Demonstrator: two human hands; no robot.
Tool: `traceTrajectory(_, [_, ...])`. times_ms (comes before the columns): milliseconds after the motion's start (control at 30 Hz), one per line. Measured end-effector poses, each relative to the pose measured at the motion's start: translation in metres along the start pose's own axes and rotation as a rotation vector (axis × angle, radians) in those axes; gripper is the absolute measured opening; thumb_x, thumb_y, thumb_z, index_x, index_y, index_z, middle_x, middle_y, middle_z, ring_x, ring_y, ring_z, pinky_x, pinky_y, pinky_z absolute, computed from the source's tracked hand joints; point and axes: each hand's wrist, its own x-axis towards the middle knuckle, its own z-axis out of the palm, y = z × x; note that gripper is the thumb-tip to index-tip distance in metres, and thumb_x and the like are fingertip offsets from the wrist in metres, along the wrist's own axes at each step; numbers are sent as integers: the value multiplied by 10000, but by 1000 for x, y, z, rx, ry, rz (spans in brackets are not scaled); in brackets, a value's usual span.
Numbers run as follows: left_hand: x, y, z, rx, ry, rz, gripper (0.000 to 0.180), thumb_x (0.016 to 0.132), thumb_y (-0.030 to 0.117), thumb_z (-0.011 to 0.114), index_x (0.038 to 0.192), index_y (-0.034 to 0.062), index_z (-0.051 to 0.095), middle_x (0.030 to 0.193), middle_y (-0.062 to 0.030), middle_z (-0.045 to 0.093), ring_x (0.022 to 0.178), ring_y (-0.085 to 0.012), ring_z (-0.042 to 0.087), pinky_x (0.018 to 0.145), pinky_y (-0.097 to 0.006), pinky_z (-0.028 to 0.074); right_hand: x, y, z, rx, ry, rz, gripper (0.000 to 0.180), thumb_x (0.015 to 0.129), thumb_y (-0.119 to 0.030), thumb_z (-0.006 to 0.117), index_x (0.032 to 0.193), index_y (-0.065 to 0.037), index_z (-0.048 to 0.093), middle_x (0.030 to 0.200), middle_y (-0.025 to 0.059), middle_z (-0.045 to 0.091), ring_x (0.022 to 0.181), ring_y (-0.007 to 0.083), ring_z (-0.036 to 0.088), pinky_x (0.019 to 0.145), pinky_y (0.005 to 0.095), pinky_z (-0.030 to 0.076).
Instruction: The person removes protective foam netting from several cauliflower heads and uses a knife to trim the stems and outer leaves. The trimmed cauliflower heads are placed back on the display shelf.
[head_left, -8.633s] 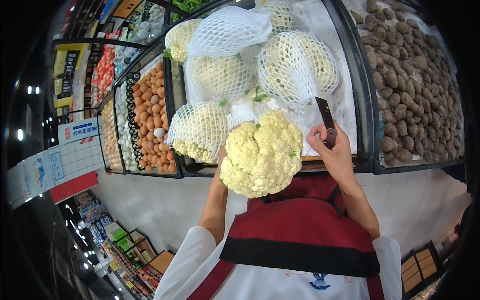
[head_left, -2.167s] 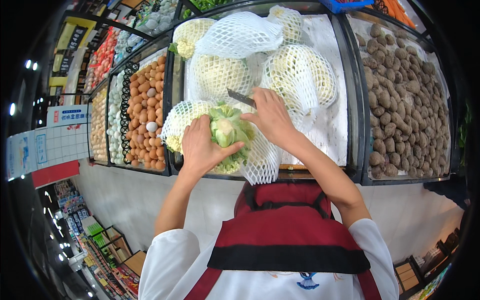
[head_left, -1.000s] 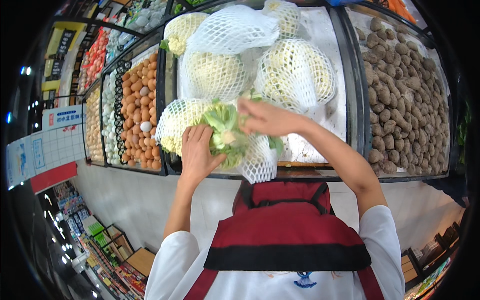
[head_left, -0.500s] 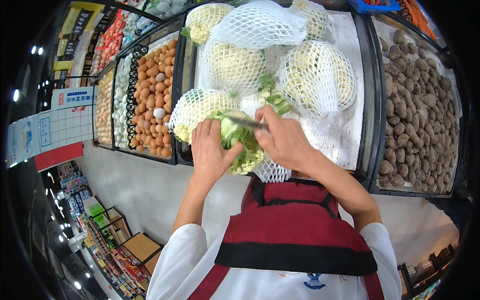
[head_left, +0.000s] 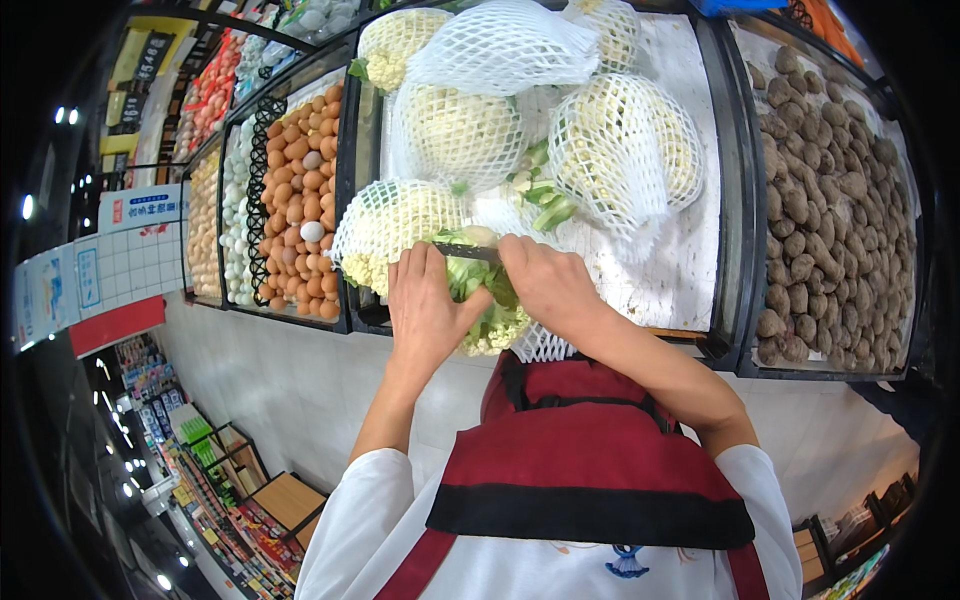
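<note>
A cauliflower [head_left: 492, 328] with green leaves lies at the front edge of the display bin, its stem end facing away from me. My left hand [head_left: 428, 305] is closed round its left side, thumb across the leaves. In my right hand [head_left: 550, 285] is a dark-bladed knife [head_left: 466, 252], its handle hidden in the fist. The blade lies crosswise over the stem end and leaves, its tip close to my left fingers. Cut leaf pieces [head_left: 548, 205] lie just beyond. A white foam net [head_left: 542, 344] sits under the right wrist.
Several cauliflowers in foam nets [head_left: 465, 135] fill the bin, one [head_left: 395, 225] right beside my left hand. Brown eggs [head_left: 305, 190] stand in a bin to the left, potatoes [head_left: 825, 220] in one to the right. The bin's black divider [head_left: 735, 190] rises at the right.
The knife blade has turned from slanting to nearly level across the stem end. My right hand has shifted slightly left and down. The left hand keeps its hold on the cauliflower.
</note>
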Motion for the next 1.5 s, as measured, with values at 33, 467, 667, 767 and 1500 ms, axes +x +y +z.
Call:
traceTrajectory(33, [0, -1, 1, -6, 3, 3, 420, 620, 256, 719, 850, -29, 514, 875, -160, 516, 848, -348, 500, 766, -429, 382, 0, -1, 2, -23, -28, 15, 104, 778, -69, 540, 844, -35, 468, 632, 69, 548, 560, 207, 628, 409, 316, 471])
traceTrajectory(467, [-15, -9, -18, -276, 7, -60, 474, 618, 183, 714, 980, -34, 497, 948, -191, 509, 898, -378, 486, 818, -438, 388, -34, 83, 21, 190, -540, 259, 179, 902, -134, 450, 992, 17, 485, 759, 240, 619, 732, 423, 605, 631, 491, 467])
traceTrajectory(667, [-15, -11, -13, -151, 28, 130, 525, 584, 194, 752, 992, -7, 490, 1017, -169, 487, 954, -360, 447, 855, -441, 363, -21, 89, 6, 702, -517, 330, 205, 942, -192, 416, 983, -17, 515, 838, 220, 627, 791, 416, 594, 650, 493, 440])
traceTrajectory(767, [-15, -9, -14, -140, 38, 150, 544, 558, 184, 768, 992, 2, 495, 1014, -157, 488, 964, -348, 452, 875, -440, 347, -13, 79, -5, 357, -449, 430, 225, 951, -206, 427, 898, -16, 535, 760, 210, 615, 678, 384, 600, 603, 478, 458])
traceTrajectory(1500, [-19, -2, -6, -38, 149, 108, 517, 552, 128, 774, 981, 7, 512, 985, -139, 519, 969, -327, 478, 882, -421, 325, -28, -1, -17, 99, -126, 137, 147, 768, -4, 510, 905, -27, 463, 696, 127, 576, 578, 331, 611, 449, 411, 466])
